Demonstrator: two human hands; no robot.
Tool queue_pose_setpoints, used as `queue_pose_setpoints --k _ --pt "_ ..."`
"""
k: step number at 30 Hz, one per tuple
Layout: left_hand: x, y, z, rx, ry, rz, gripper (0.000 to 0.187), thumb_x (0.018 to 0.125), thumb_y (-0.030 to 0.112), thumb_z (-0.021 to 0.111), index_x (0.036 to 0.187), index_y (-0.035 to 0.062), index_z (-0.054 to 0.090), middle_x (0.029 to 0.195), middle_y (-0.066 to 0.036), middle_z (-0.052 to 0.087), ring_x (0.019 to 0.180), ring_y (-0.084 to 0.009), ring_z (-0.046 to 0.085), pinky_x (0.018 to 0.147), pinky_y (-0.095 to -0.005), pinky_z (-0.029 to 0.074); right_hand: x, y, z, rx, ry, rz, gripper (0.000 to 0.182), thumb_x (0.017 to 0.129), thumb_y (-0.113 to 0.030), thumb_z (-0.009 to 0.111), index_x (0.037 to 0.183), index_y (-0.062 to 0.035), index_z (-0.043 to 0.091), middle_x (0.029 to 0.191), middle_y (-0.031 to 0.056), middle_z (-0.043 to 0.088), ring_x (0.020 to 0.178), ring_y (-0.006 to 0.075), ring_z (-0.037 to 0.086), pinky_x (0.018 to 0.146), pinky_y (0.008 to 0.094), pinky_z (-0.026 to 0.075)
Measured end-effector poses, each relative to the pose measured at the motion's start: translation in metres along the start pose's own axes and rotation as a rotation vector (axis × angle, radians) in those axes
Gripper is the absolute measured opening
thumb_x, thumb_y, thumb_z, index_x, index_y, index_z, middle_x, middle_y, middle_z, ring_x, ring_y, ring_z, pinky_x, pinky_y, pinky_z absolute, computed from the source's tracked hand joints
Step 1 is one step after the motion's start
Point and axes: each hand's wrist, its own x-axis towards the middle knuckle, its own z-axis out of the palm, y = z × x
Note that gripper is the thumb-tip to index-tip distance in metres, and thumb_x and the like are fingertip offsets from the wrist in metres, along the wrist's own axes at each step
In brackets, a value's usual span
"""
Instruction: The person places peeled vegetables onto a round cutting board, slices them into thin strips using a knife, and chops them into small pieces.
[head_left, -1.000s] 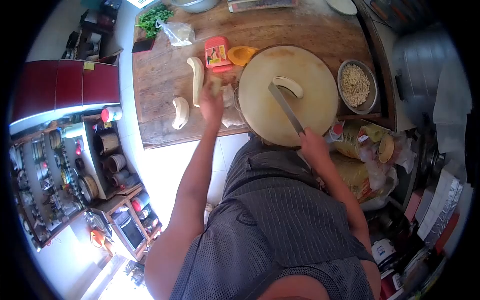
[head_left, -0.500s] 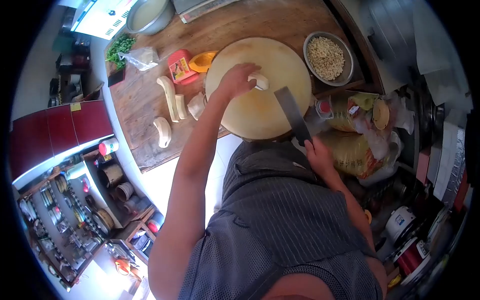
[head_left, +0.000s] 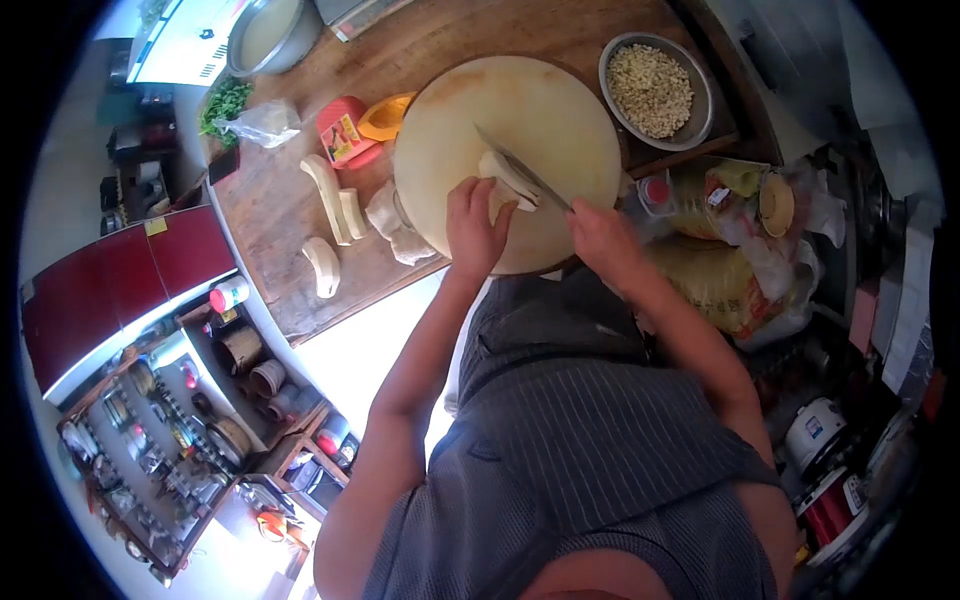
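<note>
A pale, peeled, elongated vegetable piece [head_left: 508, 178] lies on the round chopping board [head_left: 450, 105]. My left hand [head_left: 477, 222] rests at its near left side, fingers bent and closed against it. In my right hand [head_left: 603, 240] is a cleaver [head_left: 536, 174], gripped by the handle. Its blade runs up and left along the piece's right side, seen nearly edge-on. To the left on the wooden table lie more pale peeled pieces, a long one [head_left: 325, 198], a short one beside it [head_left: 351, 213] and a curved one [head_left: 321, 267].
A metal bowl of pale kernels [head_left: 650, 92] stands right of the board. Left of it are an orange pumpkin piece [head_left: 386, 118], a red packet [head_left: 347, 132], a crumpled cloth [head_left: 396, 225], a plastic bag [head_left: 265, 125] and green herbs [head_left: 226, 104]. Bagged goods and an oil bottle [head_left: 692, 205] stand near my right arm.
My right hand has brought the cleaver up and left over the board to the piece. My left hand has come nearer to me, and the piece now lies slanted.
</note>
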Motion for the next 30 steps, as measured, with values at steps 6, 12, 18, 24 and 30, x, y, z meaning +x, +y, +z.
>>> queue_pose_setpoints --k 6,12,18,24,30 --pt "0.033 -0.027 0.006 -0.208 -0.154 0.487 0.035 0.067 0.007 0.073 0.101 0.0077 0.071 0.109 -0.006 0.067 0.099 -0.0275 0.062 0.088 -0.0389 0.052 -0.009 0.005 -0.005 -0.05 -0.095 0.083 0.022 0.101 -0.023 0.051 0.099 -0.002 0.055 0.088 0.0272 0.066 0.086 0.0503 0.063 0.076 0.0595 0.048" --pt "0.033 -0.039 0.017 -0.271 -0.217 0.486 0.039 0.064 0.006 0.072 0.103 0.0095 0.071 0.11 -0.004 0.066 0.099 -0.0245 0.059 0.087 -0.0364 0.049 -0.054 0.003 -0.024 -0.066 -0.08 0.12 0.023 0.101 -0.024 0.053 0.094 -0.002 0.053 0.088 0.0242 0.066 0.081 0.0477 0.062 0.072 0.0581 0.048" --pt "0.035 -0.039 0.022 -0.293 -0.2 0.478 0.035 0.067 0.01 0.071 0.102 0.0104 0.072 0.112 -0.004 0.067 0.1 -0.0237 0.058 0.088 -0.0354 0.047 -0.061 -0.002 -0.026 -0.13 0.008 0.029 0.02 0.099 -0.021 0.056 0.09 -0.0037 0.052 0.081 0.0209 0.064 0.076 0.0459 0.063 0.066 0.0566 0.048" --pt "0.036 -0.041 0.021 -0.296 -0.215 0.473 0.034 0.067 0.01 0.072 0.101 0.0109 0.073 0.11 -0.004 0.068 0.1 -0.0239 0.058 0.089 -0.0351 0.047 -0.027 -0.008 -0.019 -0.044 -0.035 -0.008 0.017 0.098 -0.019 0.056 0.093 -0.0029 0.053 0.083 0.0224 0.066 0.078 0.0475 0.063 0.068 0.0582 0.048" --pt "0.033 -0.04 0.024 -0.316 -0.219 0.463 0.034 0.066 0.004 0.073 0.1 0.0089 0.069 0.11 -0.008 0.067 0.099 -0.029 0.058 0.091 -0.0395 0.045 0.012 -0.004 -0.007 -0.006 -0.112 0.004 0.018 0.1 -0.019 0.052 0.098 -0.0015 0.055 0.087 0.0275 0.067 0.082 0.0502 0.063 0.071 0.0588 0.049"
